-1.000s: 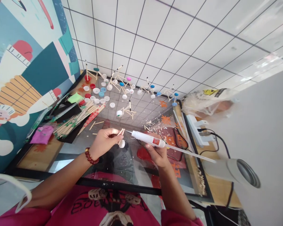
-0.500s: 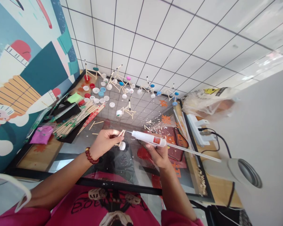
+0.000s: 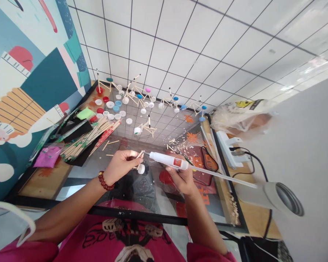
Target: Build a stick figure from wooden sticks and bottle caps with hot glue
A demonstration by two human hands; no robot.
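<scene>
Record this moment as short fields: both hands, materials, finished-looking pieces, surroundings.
Left hand: pinches small wooden sticks, white cap below
Right hand: holds white glue gun, nozzle at the sticks' ends
Materials: loose caps, stick bundle
Assembled pieces: several stick-and-cap figures
Right side: power strip, plastic bag
</scene>
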